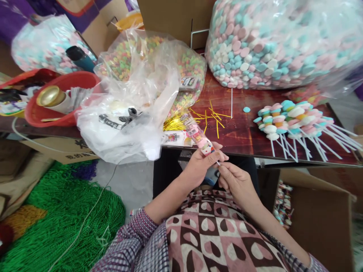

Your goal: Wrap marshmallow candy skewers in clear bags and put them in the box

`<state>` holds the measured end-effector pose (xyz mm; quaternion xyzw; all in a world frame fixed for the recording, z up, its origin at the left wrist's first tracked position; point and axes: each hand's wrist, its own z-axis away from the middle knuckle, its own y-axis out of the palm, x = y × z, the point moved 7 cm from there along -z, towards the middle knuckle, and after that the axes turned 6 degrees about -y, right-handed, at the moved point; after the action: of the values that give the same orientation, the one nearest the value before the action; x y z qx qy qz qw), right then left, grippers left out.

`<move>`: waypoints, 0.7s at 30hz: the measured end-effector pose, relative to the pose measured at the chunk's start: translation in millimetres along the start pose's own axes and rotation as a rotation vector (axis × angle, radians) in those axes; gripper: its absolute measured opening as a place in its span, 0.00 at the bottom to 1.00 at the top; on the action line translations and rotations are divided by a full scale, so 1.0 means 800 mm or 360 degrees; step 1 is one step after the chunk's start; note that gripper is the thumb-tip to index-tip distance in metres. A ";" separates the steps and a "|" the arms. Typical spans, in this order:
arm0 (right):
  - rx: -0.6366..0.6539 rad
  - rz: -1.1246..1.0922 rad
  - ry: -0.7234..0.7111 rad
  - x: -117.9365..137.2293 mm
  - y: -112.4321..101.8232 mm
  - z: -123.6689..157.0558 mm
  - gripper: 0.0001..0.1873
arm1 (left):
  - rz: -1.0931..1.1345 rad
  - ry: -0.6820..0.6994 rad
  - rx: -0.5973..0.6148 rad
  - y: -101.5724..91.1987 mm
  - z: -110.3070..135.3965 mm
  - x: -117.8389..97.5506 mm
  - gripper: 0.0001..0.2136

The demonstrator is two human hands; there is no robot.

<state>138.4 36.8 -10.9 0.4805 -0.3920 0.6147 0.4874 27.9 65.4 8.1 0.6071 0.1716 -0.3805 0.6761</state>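
My left hand (202, 164) is wrapped round a marshmallow skewer (202, 141) inside a clear printed wrapper, which slants up and away over the table's front edge. Below it, my right hand (234, 176) pinches near the white stick end poking out of the wrapper. Whether a tie is also between those fingers I cannot make out. Gold twist ties (211, 115) lie scattered on the table just beyond, close to a white stick (231, 104). Printed wrappers (176, 138) are stacked left of my hands. Unwrapped marshmallow skewers (295, 119) are piled at the right.
A big bag of marshmallows (255, 53) stands at the back right. Bags of ring-shaped candy (187, 68) and a crumpled plastic bag (124, 128) crowd the left, beside a red basin (34, 109). An open carton (314, 219) with wrapped skewers sits low right; green cord (93, 207) covers the floor.
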 end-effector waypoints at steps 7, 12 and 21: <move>0.0166 -0.0014 0.0068 -0.014 0.007 -0.002 0.22 | -0.0001 0.0282 -0.0172 -0.032 -0.006 -0.052 0.20; 0.0076 0.0158 -0.0016 -0.007 0.001 -0.005 0.18 | 0.0103 0.0242 -0.0226 -0.033 -0.011 -0.041 0.14; 0.0164 -0.0249 0.0184 -0.016 0.013 -0.005 0.20 | 0.0235 0.0015 -0.0069 -0.019 -0.013 -0.006 0.14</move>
<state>128.0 35.4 -24.6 0.4978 -0.2922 0.6209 0.5304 15.7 77.3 -1.2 0.6051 0.1377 -0.3229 0.7146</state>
